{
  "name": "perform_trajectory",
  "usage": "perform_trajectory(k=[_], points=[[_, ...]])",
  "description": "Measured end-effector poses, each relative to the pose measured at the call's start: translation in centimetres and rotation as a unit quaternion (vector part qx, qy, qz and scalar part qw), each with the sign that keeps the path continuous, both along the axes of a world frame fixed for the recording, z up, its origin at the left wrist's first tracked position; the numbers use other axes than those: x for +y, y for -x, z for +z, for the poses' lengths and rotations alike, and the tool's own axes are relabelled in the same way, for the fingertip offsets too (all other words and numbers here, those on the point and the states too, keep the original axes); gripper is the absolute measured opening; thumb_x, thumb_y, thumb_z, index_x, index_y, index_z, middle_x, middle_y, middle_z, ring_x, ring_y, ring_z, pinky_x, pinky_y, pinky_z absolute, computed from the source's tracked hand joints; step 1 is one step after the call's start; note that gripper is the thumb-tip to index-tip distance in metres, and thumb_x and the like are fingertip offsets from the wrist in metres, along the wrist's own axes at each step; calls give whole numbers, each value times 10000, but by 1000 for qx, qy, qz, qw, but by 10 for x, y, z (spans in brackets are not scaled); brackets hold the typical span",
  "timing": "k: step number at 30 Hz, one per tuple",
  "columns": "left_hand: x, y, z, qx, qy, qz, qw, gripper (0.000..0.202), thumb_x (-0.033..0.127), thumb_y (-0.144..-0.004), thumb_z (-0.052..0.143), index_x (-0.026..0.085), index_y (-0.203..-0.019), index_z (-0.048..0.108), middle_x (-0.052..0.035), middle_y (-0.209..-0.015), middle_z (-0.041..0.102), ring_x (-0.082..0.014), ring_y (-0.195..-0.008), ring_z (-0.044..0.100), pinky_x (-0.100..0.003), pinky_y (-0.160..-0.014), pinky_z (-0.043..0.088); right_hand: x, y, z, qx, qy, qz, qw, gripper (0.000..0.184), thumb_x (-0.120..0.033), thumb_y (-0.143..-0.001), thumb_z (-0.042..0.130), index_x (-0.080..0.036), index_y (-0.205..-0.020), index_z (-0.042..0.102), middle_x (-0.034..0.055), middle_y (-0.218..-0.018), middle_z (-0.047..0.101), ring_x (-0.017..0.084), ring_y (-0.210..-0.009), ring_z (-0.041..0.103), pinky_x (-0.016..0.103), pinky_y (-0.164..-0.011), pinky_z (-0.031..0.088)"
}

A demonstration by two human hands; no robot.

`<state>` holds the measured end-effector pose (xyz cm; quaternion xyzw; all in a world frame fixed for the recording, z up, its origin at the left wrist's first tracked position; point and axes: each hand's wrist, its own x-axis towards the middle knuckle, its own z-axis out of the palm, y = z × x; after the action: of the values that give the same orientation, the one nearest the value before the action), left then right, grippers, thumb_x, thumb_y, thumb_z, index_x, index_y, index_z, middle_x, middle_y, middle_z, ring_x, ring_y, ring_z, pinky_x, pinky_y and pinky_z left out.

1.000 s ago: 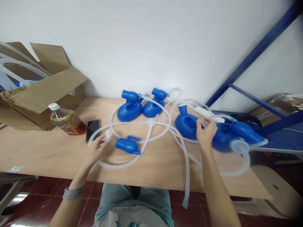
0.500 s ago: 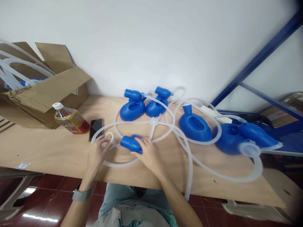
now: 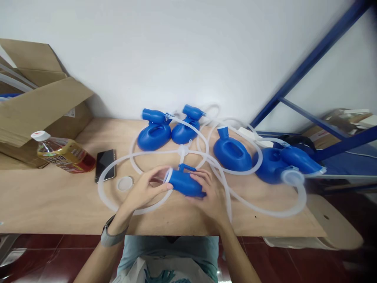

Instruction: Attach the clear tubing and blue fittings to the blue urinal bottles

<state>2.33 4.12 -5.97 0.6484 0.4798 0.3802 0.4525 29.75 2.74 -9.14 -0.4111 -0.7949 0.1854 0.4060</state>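
Observation:
A blue plastic urinal funnel [image 3: 185, 184] is held level between both hands above the table, its mouth toward the left. My left hand [image 3: 147, 188] grips the white ring [image 3: 168, 175] at that mouth, with the thumb in front and the fingers partly hidden behind. My right hand [image 3: 209, 193] wraps round the narrow right end, its fingers near a blue clip [image 3: 187, 168] on top. Beside my left hand a round white cap [image 3: 125, 183] lies flat on the wood. A long translucent hose [image 3: 103, 192] loops around and under the hands.
Several blue urinal bottles [image 3: 232, 154] with hoses line the back of the table [image 3: 64, 200]. At the left are a phone [image 3: 105, 165], a drink bottle [image 3: 66, 153] and an open carton [image 3: 53, 114]. A blue metal frame [image 3: 309, 67] rises at the right.
My left hand has moved right from the white ring and cap to the funnel's mouth, where a white ring now shows. The funnel has turned and moved right; the cap stays on the table.

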Motion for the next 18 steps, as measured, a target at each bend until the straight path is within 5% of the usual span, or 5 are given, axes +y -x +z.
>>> perform_trajectory(k=[7, 13, 18], points=[[-9, -28, -5, 54, -75, -68, 993, 498, 464, -997, 659, 260, -1437, 549, -118, -1401, 679, -320, -1309, 648, -483, -1126, 528, -3, -4, -1, 61, 5, 25, 998, 606, -382, -834, 858, -366, -1406, 655, 91, -1283, 680, 343, -1229, 641, 561, -1045, 567], [-16, -64, -26, -14, -161, -34, 986, 678, 437, -951, 751, 274, -1533, 443, -187, -1735, 298, -364, -1526, 458, -540, -1222, 439, -8, 1, -8, 145, 46, -13, 988, 507, -362, -805, 855, -355, -1296, 728, 82, -1210, 687, 327, -1157, 678, 525, -1020, 585], [-11, -66, -33, -9, -177, -76, 981, 745, 398, -1006, 680, 290, -1641, 306, -181, -1749, 288, -344, -1628, 290, -570, -1304, 314, -5, -4, -12, 169, 136, -27, 976, 495, -419, -788, 860, -335, -1265, 757, 83, -1203, 713, 329, -1129, 695, 477, -945, 617]])
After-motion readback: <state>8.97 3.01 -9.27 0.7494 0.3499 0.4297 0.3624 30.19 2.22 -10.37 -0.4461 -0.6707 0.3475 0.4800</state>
